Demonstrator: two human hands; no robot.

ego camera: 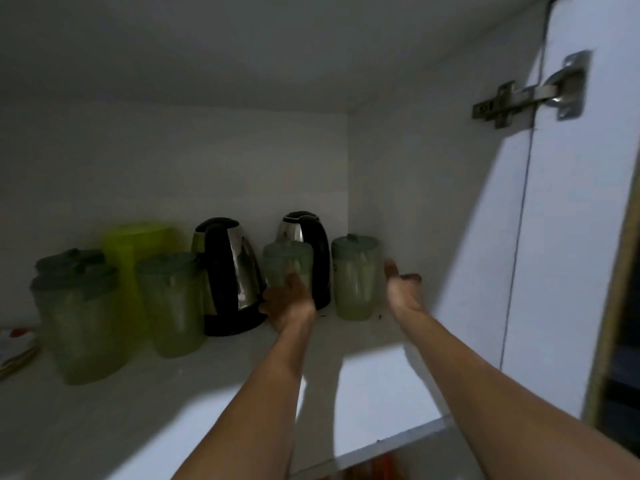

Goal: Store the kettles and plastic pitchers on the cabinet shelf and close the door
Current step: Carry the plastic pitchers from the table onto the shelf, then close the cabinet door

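pitchers and kettles stand on the white cabinet shelf [104, 420], in dim light. at the far left edge something red and white [15, 336] lies on the shelf, too blurred to name. next come two pale green lidded pitchers, one [83, 327] in front and one [67, 261] behind it, nearly hidden. behind them stands a bright lime pitcher [135, 251], and in front of that another pale green lidded pitcher [171, 303]. just beside it is a steel and black kettle [230, 278], handle toward the camera. right of that the left hand [289, 301] reaches in, fingers wrapped around the lower part of a small green pitcher [287, 261], which stands in front of a second kettle [306, 251] at the back wall. further right a fifth pale green pitcher [355, 275] stands upright near the back right corner, with a few dark specks on the shelf by its base. the right hand [403, 287] is just beside it, spread and empty, palm turned toward the pitcher, not touching it as far as the blur allows. at the far right the white door [571, 237] stands open, its metal hinge [530, 95] fixed near the top of the cabinet side wall.
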